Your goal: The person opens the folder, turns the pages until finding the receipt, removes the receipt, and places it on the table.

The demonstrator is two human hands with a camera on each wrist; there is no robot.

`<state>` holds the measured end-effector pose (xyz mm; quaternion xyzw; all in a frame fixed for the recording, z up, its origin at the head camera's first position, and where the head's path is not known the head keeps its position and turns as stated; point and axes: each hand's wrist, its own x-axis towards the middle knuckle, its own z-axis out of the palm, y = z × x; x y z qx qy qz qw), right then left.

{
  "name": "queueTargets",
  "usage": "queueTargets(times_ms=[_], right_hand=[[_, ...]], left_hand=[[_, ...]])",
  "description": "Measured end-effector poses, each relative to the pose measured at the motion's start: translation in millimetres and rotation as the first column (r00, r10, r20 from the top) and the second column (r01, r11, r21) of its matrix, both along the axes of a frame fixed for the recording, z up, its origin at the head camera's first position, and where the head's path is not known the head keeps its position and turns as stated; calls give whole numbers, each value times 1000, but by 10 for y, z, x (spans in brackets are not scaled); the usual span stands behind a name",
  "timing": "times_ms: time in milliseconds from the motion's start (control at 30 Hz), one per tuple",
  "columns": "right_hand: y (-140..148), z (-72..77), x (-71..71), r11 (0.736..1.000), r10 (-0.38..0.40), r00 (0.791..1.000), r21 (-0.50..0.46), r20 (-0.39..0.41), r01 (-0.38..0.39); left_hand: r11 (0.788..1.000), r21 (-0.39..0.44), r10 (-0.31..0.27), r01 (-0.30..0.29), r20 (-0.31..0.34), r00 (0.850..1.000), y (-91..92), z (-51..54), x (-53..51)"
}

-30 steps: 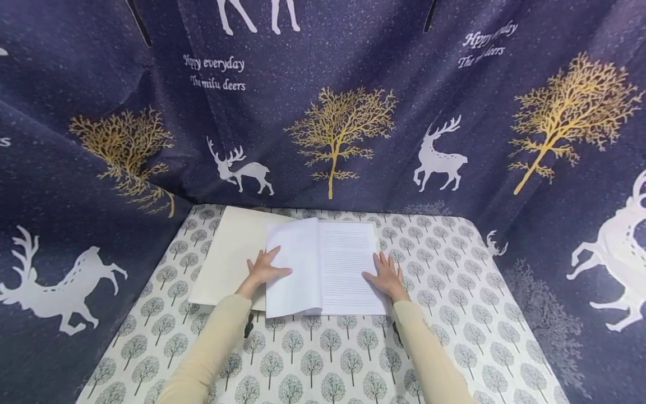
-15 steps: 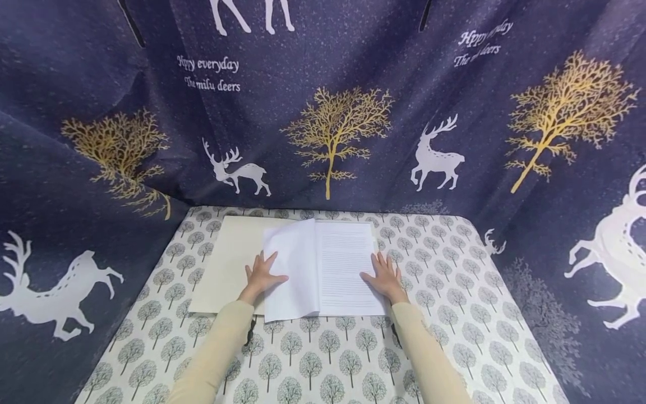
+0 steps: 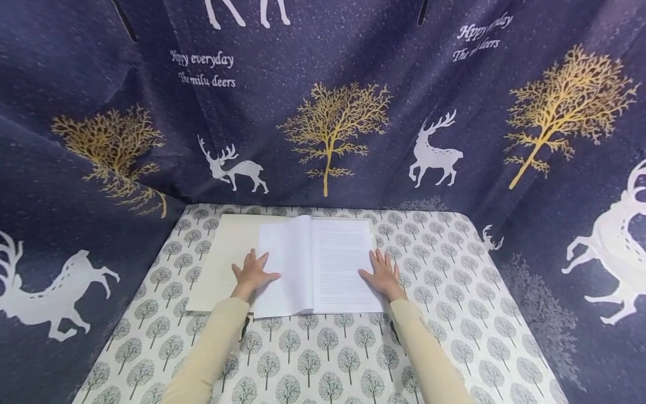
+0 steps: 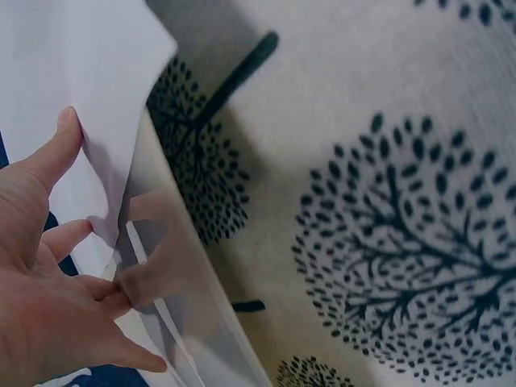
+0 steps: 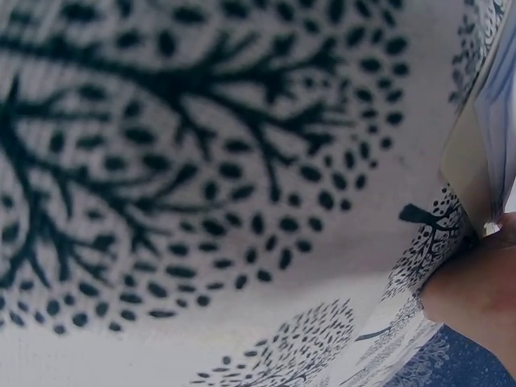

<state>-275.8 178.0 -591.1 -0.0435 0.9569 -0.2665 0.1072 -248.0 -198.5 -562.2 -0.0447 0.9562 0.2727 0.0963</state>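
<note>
An open book (image 3: 340, 241) lies on the far half of the worktop (image 3: 328, 365), its blank leaf (image 3: 290, 269) overlapping a cream cover (image 3: 236, 235) at left. Splayed, the left grip (image 3: 250, 275) rests at the leaf's left edge; the right grip (image 3: 383, 276), likewise spread, at the printed page's (image 3: 340, 280) right. Leaf-flattening appears in hand, calling next for light, even pressure.

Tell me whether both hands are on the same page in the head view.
No, the left hand is at the outer edge of the left page, the right hand at that of the right page.
</note>
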Motion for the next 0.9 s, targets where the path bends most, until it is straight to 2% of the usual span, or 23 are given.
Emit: queueTargets(times_ms=[167,333,500,700,900], right_hand=[[2,-8,-15,1000,4,1000,5,1,-4],[5,-20,-9,1000,-4,1000,1,3,4],[3,-43,11,1000,-10,1000,9,4,10],[-5,-54,15,1000,-24,1000,6,3,24],[11,21,6,1000,6,1000,12,1,-6]], left_hand=[[999,5,33,-33,-18,999,-69,30,21],[993,26,110,-111,40,993,-128,59,26],[983,-6,184,-184,80,980,-216,79,68],[977,-7,214,-214,71,974,-318,34,80],[980,3,197,-198,58,979,-319,4,169]])
